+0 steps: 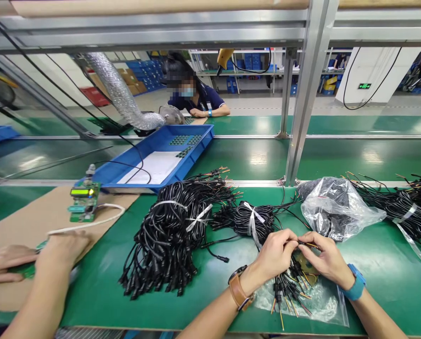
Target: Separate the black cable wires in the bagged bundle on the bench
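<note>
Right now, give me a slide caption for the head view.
Left hand and right hand meet over cable ends on a clear bag, near tied black cables on a green bench.

The single view looked from the wearer's head, above the near edge of the tabletop [101, 292], facing forward and down, close over the left grip [278, 250] and right grip [321, 256], reaching past the far edge to the floor [255, 101].
</note>
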The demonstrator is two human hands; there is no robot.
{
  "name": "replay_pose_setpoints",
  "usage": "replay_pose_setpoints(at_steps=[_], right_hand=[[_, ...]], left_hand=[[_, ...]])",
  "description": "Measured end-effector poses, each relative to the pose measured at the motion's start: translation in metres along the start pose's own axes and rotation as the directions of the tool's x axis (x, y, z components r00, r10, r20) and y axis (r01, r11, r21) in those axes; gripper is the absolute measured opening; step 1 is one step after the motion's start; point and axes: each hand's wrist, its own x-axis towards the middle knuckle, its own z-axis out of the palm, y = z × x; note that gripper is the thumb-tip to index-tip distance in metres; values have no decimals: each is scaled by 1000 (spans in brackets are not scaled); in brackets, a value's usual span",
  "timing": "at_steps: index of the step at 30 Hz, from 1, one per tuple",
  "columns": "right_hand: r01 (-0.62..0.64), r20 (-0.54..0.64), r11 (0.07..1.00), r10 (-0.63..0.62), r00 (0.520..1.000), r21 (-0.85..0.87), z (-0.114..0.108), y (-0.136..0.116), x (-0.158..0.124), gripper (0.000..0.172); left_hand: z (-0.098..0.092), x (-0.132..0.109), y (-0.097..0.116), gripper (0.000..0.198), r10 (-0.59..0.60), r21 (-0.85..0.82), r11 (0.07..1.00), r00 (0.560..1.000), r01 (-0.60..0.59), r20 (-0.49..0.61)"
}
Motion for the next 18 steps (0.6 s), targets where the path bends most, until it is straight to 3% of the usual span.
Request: replay_pose_setpoints(at_steps=[6, 18], right_hand=[[-45, -15, 999, 45, 999, -20, -4, -1, 0, 8], [31, 82, 999, -31, 996, 11, 2, 4, -3, 8]], left_hand=[[-6, 3, 2, 10, -21, 10, 1000, 999, 20, 33], [2, -2, -7, 16, -15, 135, 991, 999, 10, 36]])
